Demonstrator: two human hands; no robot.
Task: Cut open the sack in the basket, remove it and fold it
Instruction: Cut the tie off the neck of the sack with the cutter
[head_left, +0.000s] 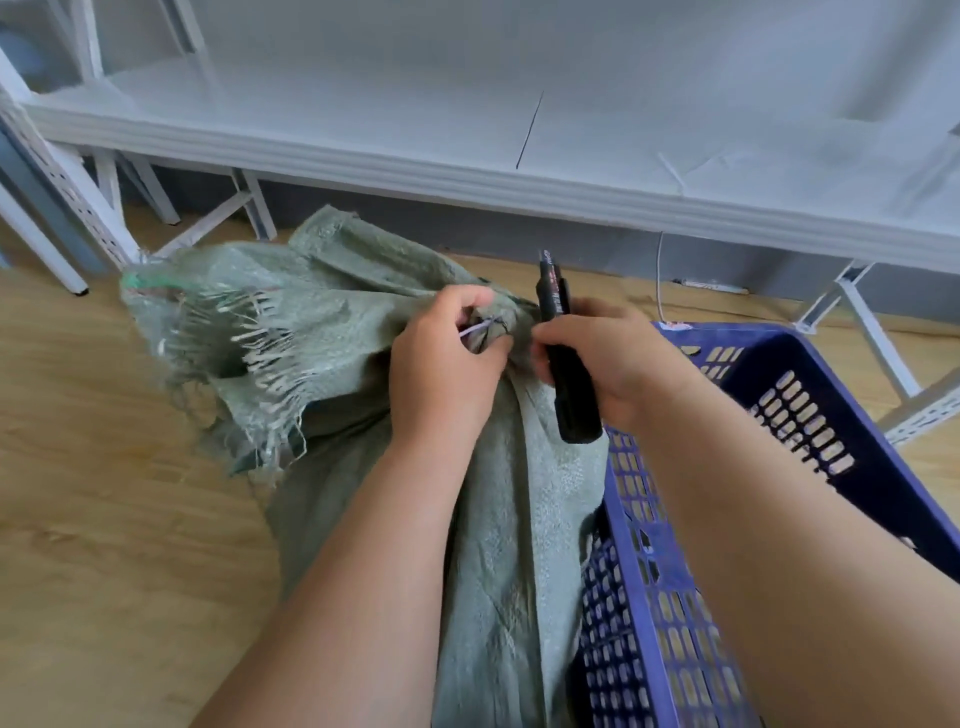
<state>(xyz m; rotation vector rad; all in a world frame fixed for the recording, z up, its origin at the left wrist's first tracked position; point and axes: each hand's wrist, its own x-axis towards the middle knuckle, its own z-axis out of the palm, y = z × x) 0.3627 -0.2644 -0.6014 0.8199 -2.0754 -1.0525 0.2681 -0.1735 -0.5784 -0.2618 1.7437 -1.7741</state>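
Left hand (441, 364) has its fingers curled tight round a bunched neck of the green woven sack (498, 499), pinching the gather where a pale tie (475, 329) wraps it. Right hand (610, 364) sits just beside the left, on the other side of the gather, fingers wrapped round a black utility knife (563, 353). Knife body runs up past the knuckles and down below the palm; upper tip points away from the person, and whether a blade is out cannot be told. Right fingertips look to touch the sack cloth next to the bunch.

Sack spreads out beyond and to the outer side of the left hand, with a frayed, shredded edge (249, 353) hanging well out from that hand. The rest of the sack drops below both wrists, between the forearms, and runs along the near wall of the blue slotted basket (670, 597). Basket lies under and to the outer side of the right forearm; how much of the sack is inside it cannot be told.

Wooden floor (104, 519) under it all. White shelf (467, 130) on metal legs beyond both hands. A thin cable (661, 280) on the floor past the right hand.
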